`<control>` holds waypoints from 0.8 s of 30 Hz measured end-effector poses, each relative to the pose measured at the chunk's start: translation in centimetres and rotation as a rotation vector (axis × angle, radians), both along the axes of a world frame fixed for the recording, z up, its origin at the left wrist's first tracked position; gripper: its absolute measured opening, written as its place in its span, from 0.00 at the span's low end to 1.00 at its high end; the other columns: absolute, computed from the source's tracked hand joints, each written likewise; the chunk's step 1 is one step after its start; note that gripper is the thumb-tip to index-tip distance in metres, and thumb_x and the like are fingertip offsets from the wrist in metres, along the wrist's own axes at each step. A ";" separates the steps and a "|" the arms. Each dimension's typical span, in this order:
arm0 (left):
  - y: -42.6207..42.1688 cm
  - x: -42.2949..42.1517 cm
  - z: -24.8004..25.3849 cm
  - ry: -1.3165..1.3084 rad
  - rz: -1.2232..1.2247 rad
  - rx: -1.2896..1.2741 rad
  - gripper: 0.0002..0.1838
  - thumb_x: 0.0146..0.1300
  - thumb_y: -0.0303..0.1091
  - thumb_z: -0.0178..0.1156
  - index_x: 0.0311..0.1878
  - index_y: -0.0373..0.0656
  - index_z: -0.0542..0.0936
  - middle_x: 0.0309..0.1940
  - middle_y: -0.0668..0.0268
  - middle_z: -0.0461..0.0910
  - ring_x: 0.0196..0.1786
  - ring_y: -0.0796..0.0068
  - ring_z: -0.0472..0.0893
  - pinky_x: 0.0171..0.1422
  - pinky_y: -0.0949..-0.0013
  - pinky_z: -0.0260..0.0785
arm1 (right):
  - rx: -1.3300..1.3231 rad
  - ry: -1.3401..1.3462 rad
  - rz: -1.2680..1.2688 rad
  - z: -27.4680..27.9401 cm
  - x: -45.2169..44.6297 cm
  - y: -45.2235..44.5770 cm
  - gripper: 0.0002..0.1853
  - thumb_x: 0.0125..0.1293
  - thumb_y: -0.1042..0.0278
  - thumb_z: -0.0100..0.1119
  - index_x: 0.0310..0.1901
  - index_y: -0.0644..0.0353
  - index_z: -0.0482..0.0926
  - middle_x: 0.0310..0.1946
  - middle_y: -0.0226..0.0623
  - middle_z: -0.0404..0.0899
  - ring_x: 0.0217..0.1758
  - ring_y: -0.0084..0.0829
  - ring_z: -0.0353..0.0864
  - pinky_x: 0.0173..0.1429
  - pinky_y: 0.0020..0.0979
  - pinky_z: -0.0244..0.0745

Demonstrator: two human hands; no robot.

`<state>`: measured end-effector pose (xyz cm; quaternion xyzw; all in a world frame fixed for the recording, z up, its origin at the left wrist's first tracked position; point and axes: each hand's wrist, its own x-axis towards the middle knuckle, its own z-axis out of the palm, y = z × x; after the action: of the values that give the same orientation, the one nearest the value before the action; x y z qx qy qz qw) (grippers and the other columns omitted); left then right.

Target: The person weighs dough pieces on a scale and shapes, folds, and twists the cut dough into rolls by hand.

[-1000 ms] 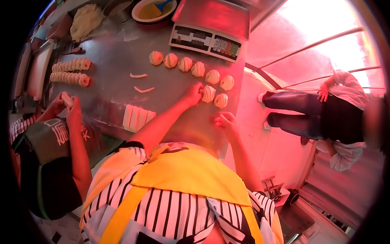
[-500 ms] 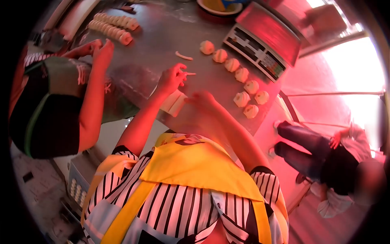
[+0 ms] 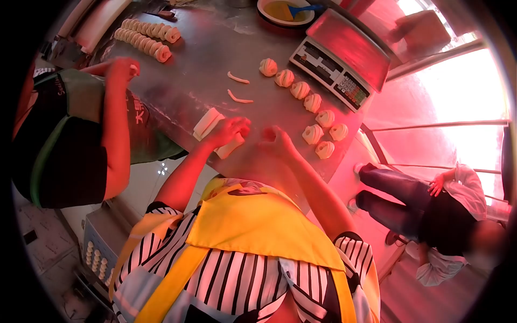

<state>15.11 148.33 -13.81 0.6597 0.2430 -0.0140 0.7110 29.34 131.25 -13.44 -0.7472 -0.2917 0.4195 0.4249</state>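
Note:
My left hand (image 3: 230,133) hovers over a pale dough strip (image 3: 230,146), its fingers bent and loosely apart; I see nothing held in it. Beside that wrist lies a block of cut dough strips (image 3: 208,123), partly hidden. My right hand (image 3: 277,142) is just to the right above the metal table, its fingers curled and smeared, so I cannot make out anything in them. Farther up the table lie two thin dough strips, an upper one (image 3: 238,78) and a lower one (image 3: 239,98). Several shaped dough rolls (image 3: 312,102) stand in a line on the right.
A digital scale (image 3: 339,64) stands behind the rolls. At the back is a bowl (image 3: 280,11) of yellowish liquid with a blue-handled brush (image 3: 304,8). Rows of dough pieces (image 3: 142,43) sit far left, near a co-worker (image 3: 81,134). Another person (image 3: 425,199) is at right.
My left hand has let go of a thin dough strip, which now lies on the table below the other one. It has drawn back toward the dough block. My right hand has shifted slightly.

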 end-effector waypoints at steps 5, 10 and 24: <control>1.5 -1.2 0.7 -0.088 0.164 0.098 0.17 0.72 0.38 0.43 0.56 0.38 0.71 0.40 0.58 0.79 0.44 0.72 0.80 0.50 0.70 0.72 | -0.212 -0.324 0.135 0.5 -2.6 3.3 0.31 0.45 0.51 0.71 0.46 0.65 0.74 0.37 0.42 0.76 0.41 0.35 0.77 0.46 0.32 0.74; 1.9 -2.5 0.1 -0.046 0.123 0.232 0.15 0.68 0.29 0.47 0.56 0.38 0.71 0.43 0.57 0.79 0.45 0.69 0.80 0.50 0.70 0.72 | -0.055 -0.648 0.182 -2.0 -6.4 7.0 0.27 0.44 0.55 0.72 0.45 0.61 0.76 0.37 0.42 0.76 0.42 0.39 0.78 0.46 0.36 0.73; -8.7 4.0 0.4 -0.066 -0.503 1.084 0.28 0.44 0.39 0.69 0.51 0.42 0.75 0.51 0.60 0.68 0.57 0.58 0.66 0.60 0.55 0.60 | 0.204 -0.656 0.077 -0.4 0.0 -9.2 0.22 0.44 0.76 0.65 0.45 0.59 0.75 0.40 0.38 0.72 0.46 0.43 0.71 0.50 0.39 0.67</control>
<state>19.08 139.63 -13.38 0.9658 0.0299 -0.0354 0.2549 29.37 122.06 -13.88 -0.7845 -0.4812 0.1413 0.3648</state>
